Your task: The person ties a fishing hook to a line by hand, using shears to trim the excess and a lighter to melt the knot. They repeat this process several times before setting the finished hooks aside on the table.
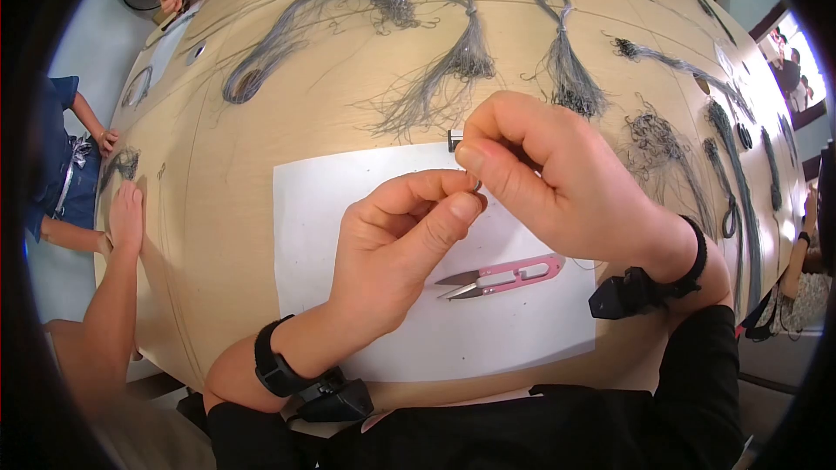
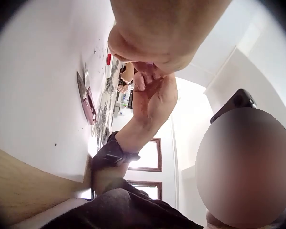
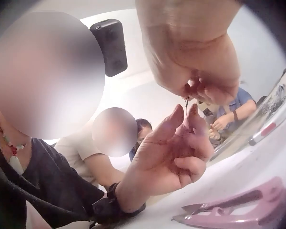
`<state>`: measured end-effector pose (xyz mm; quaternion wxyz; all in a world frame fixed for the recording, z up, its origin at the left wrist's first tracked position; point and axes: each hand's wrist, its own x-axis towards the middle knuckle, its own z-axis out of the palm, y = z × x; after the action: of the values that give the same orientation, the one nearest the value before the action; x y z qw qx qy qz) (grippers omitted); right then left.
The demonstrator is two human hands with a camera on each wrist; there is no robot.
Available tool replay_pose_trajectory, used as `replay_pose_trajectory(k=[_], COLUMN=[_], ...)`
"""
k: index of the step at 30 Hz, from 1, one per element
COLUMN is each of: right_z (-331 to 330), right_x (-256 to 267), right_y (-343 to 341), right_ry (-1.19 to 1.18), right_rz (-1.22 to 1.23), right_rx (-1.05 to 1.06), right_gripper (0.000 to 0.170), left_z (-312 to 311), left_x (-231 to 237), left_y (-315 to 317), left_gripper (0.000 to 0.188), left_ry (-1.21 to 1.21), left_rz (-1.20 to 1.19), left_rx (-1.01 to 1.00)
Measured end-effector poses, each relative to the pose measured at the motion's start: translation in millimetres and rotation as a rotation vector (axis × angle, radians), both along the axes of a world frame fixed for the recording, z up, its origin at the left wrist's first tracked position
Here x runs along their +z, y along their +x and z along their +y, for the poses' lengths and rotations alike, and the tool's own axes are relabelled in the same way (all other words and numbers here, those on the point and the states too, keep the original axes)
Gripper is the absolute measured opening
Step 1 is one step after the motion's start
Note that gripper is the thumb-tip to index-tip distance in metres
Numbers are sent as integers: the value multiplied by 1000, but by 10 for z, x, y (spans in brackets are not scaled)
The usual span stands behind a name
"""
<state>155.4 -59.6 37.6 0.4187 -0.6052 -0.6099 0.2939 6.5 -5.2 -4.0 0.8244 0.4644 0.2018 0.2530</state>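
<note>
Over a white sheet of paper [image 1: 340,296], my two hands meet fingertip to fingertip. My left hand [image 1: 374,244] pinches a thin dark wire-like piece [image 3: 186,102] between thumb and forefinger. Just above it, my right hand [image 1: 557,178] pinches the upper end of the same piece, its fingertips covering most of it. In the right wrist view a short length shows between the two pinches. Pink thread snips [image 1: 505,277] lie on the paper below the hands, blades pointing left.
Looped bundles of grey wire [image 1: 470,43] spread across the wooden table [image 1: 235,139], with a loose tangle [image 1: 666,144] at right. A red-and-white marker [image 3: 267,133] lies beyond the paper. Another person's hand [image 1: 127,213] rests on the table's left edge; others sit around it.
</note>
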Motion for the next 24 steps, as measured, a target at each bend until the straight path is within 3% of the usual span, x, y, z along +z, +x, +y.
replay_pose_trajectory(k=[8,10,12,14,15,17,20,21,24], right_z=[3,6,31,74,56,14,42,67,36], right_x=[-23,-86,-137,-230,-209,-138,-118,-114,63], right_y=[0,-7,-48,-136,-130,-81,41,73,198], right_ry=[-28,58,57,324,324,43,154,373,326], right_rz=[5,46,140,215,217,185,-36,-118,-74], right_rx=[41,92,79,-61,-62,94,155,85,-5], right_gripper=[9,8,10,18,18,19,17,14,13], left_z=[-4,12,16,62,61,111,238,315,559], left_x=[-20,-51,-23,25,80,137,335,399,706], left_y=[-5,-2,4,3,29,15,-32,-77,-302], left_gripper=[14,10,8,9,11,11,13,13,13], left_ry=[90,56,102,-15,-43,-3,-41,-70,-17], left_rz=[44,-46,20,-61,-46,-126,-235,-327,-512], left_rx=[42,12,68,142,208,217,264,283,350])
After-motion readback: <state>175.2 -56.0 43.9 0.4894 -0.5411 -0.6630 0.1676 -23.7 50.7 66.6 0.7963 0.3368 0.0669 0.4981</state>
